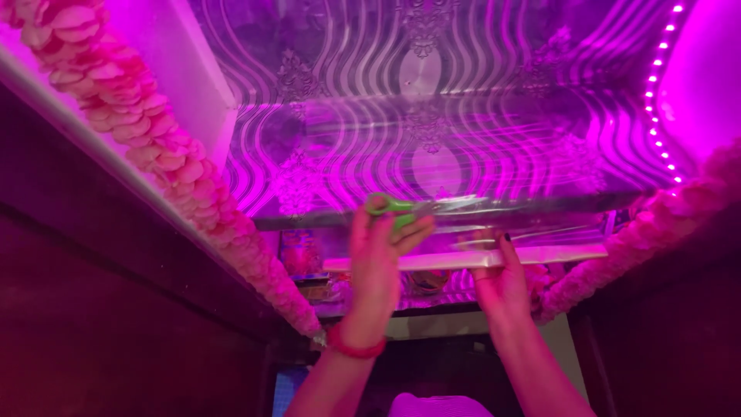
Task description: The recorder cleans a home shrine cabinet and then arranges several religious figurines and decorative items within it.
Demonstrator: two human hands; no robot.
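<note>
My left hand (378,259) is raised overhead and grips green-handled scissors (395,207), whose blades point right along the lower edge of a shiny patterned sheet (432,147) lining a recess. My right hand (502,282) is up beside it and holds a long pale strip (556,255) that runs level under the sheet's edge. A red band circles my left wrist.
Flower garlands run along the left edge (139,123) and the right edge (641,239) of the recess. A string of small lights (658,100) climbs the right side. Small pictures and items (301,255) sit at the back, behind my hands. Dark wooden panels flank both sides.
</note>
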